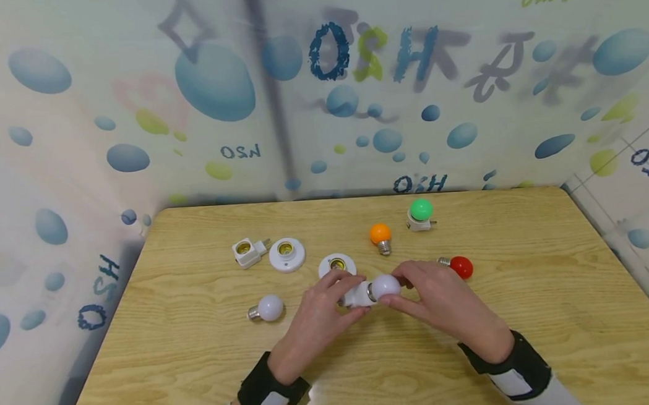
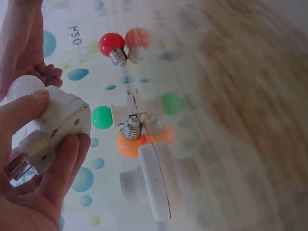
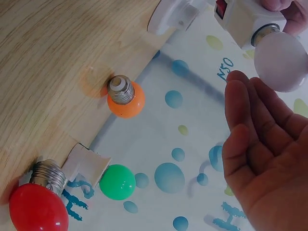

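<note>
My left hand (image 1: pixel 322 305) grips a white plug-in lamp socket (image 2: pixel 65 113) between thumb and fingers, its two prongs pointing back toward the palm in the left wrist view. A small red switch shows on the socket in the right wrist view. Seated in the socket's mouth is a white light bulb (image 3: pixel 280 62), with a strip of its metal base showing. My right hand (image 1: pixel 447 294) pinches the bulb's globe between thumb and forefinger in the head view; its other fingers (image 3: pixel 263 108) lie beside the globe. Both hands are over the middle of the wooden table (image 1: pixel 201 371).
Behind the hands lie a round white lamp holder (image 1: pixel 337 263), another round holder (image 1: pixel 287 255) and a plug-in socket (image 1: pixel 247 252). A loose white bulb (image 1: pixel 269 308) is at left. Orange (image 1: pixel 380 234) and red (image 1: pixel 462 267) bulbs lie right; a green bulb (image 1: pixel 421 209) sits in a socket.
</note>
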`<state>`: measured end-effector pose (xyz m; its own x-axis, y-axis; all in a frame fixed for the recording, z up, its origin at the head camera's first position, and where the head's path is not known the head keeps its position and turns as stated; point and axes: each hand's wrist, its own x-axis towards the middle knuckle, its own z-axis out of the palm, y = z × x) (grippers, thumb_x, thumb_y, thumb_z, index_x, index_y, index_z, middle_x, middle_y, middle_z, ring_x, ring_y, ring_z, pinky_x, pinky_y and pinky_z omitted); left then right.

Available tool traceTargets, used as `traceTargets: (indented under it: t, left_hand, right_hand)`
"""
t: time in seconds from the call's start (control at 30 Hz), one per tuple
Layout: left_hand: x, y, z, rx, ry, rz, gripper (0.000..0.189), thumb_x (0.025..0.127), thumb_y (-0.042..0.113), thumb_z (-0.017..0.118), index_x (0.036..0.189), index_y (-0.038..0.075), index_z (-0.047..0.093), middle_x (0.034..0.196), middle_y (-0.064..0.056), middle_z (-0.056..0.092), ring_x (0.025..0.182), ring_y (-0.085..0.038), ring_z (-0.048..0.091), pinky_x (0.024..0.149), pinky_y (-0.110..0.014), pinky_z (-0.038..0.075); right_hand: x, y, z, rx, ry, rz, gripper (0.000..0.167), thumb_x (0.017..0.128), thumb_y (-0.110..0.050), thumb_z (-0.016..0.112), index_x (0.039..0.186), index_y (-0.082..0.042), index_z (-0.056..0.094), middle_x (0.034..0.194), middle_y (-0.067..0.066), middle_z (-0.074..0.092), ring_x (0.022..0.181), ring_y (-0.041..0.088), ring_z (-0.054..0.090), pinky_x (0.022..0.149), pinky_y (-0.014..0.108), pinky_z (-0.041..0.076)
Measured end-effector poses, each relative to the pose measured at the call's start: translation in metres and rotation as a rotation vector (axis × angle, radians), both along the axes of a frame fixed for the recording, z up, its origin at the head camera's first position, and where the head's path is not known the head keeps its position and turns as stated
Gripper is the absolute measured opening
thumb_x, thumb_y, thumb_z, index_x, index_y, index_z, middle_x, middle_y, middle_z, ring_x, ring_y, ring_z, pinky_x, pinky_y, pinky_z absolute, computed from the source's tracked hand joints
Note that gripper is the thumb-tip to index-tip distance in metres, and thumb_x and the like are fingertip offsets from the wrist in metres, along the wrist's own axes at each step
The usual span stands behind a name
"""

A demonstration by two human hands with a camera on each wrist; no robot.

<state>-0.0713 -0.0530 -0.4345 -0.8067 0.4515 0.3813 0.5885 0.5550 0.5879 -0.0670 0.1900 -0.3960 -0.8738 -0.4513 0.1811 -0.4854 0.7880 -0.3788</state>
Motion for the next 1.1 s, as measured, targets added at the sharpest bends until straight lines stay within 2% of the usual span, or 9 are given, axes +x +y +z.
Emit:
traceTargets:
  t: [0.17, 0.23, 0.3, 0.37, 0.53, 0.63, 0.73, 0.87, 1.1]
  left_hand:
    - [0.0004, 0.0004, 0.0006, -0.008, -0.012, 0.011, 0.046, 0.08, 0.02, 0.092, 0.121, 0.009, 0.074, 0.115, -0.006, 0.067, 0.094, -0.017, 0.066, 0.076, -0.031, 0.058]
    - [0.0003, 0.0001, 0.0005, -0.006, -0.015, 0.015, 0.046, 0.08, 0.02, 0.092, 0.121, 0.009, 0.074, 0.115, -0.007, 0.067, 0.094, -0.017, 0.066, 0.077, -0.031, 0.058]
    - [0.0002, -0.0003, 0.0006, 0.001, -0.017, 0.018, 0.047, 0.08, 0.02, 0.092, 0.121, 0.009, 0.074, 0.116, -0.007, 0.067, 0.095, -0.018, 0.066, 0.077, -0.032, 0.058]
    - [-0.0001, -0.0011, 0.0006, 0.008, -0.017, 0.025, 0.047, 0.079, 0.02, 0.092, 0.121, 0.009, 0.074, 0.116, -0.008, 0.068, 0.095, -0.018, 0.067, 0.078, -0.033, 0.058]
    - [-0.0008, -0.0028, -0.0002, 0.026, -0.019, 0.031, 0.049, 0.078, 0.019, 0.093, 0.122, 0.009, 0.074, 0.117, -0.008, 0.068, 0.096, -0.019, 0.068, 0.079, -0.034, 0.059]
    - [-0.0015, -0.0028, -0.0011, 0.035, -0.01, 0.021, 0.05, 0.078, 0.018, 0.093, 0.123, 0.008, 0.074, 0.116, -0.007, 0.069, 0.096, -0.019, 0.068, 0.079, -0.033, 0.058]
    - [-0.0017, -0.0026, -0.0013, 0.041, -0.003, 0.017, 0.05, 0.078, 0.018, 0.093, 0.122, 0.007, 0.074, 0.115, -0.007, 0.068, 0.094, -0.019, 0.068, 0.077, -0.032, 0.058]
    - [-0.0014, -0.0024, -0.0002, 0.038, -0.011, 0.021, 0.048, 0.078, 0.018, 0.093, 0.121, 0.008, 0.074, 0.115, -0.006, 0.068, 0.094, -0.018, 0.067, 0.077, -0.032, 0.058]
    - [-0.0005, -0.0019, 0.0031, 0.035, -0.033, 0.014, 0.048, 0.079, 0.018, 0.092, 0.122, 0.009, 0.074, 0.115, -0.007, 0.068, 0.094, -0.018, 0.067, 0.077, -0.032, 0.057]
  right_hand:
    - [0.0008, 0.0007, 0.0009, 0.032, 0.027, -0.02, 0.046, 0.091, -0.059, 0.071, 0.102, -0.014, 0.07, 0.089, -0.003, 0.07, 0.075, 0.008, 0.056, 0.07, 0.029, 0.055]
    - [0.0015, 0.0015, 0.0018, 0.03, 0.021, -0.04, 0.048, 0.091, -0.059, 0.07, 0.103, -0.013, 0.071, 0.089, -0.001, 0.07, 0.075, 0.01, 0.058, 0.069, 0.029, 0.054]
    - [0.0023, 0.0028, 0.003, 0.019, 0.012, -0.057, 0.05, 0.091, -0.058, 0.072, 0.107, -0.011, 0.072, 0.093, 0.0, 0.072, 0.078, 0.013, 0.063, 0.069, 0.031, 0.056]
    - [0.003, 0.0041, 0.0045, -0.006, -0.013, -0.06, 0.054, 0.089, -0.056, 0.075, 0.117, -0.01, 0.07, 0.103, 0.002, 0.073, 0.087, 0.018, 0.068, 0.073, 0.034, 0.058]
    - [0.0021, 0.0054, 0.0069, -0.038, -0.048, 0.069, 0.07, 0.084, -0.042, 0.086, 0.142, -0.013, 0.059, 0.139, 0.008, 0.063, 0.118, 0.027, 0.065, 0.092, 0.047, 0.058]
    - [0.0011, 0.0054, 0.0062, -0.039, -0.032, 0.165, 0.072, 0.083, -0.034, 0.089, 0.144, -0.012, 0.057, 0.146, 0.009, 0.057, 0.126, 0.027, 0.061, 0.096, 0.045, 0.056]
    - [0.0009, 0.0056, 0.0058, -0.046, -0.022, 0.203, 0.067, 0.085, -0.026, 0.088, 0.143, -0.011, 0.058, 0.146, 0.008, 0.058, 0.126, 0.025, 0.061, 0.096, 0.042, 0.056]
    - [0.0011, 0.0059, 0.0066, -0.042, -0.018, 0.208, 0.06, 0.087, -0.019, 0.086, 0.14, -0.011, 0.059, 0.141, 0.007, 0.061, 0.124, 0.023, 0.062, 0.096, 0.041, 0.056]
    - [0.0004, 0.0051, 0.0069, -0.066, -0.008, 0.154, 0.058, 0.083, -0.025, 0.088, 0.133, -0.007, 0.063, 0.124, 0.006, 0.071, 0.105, 0.02, 0.071, 0.088, 0.038, 0.059]
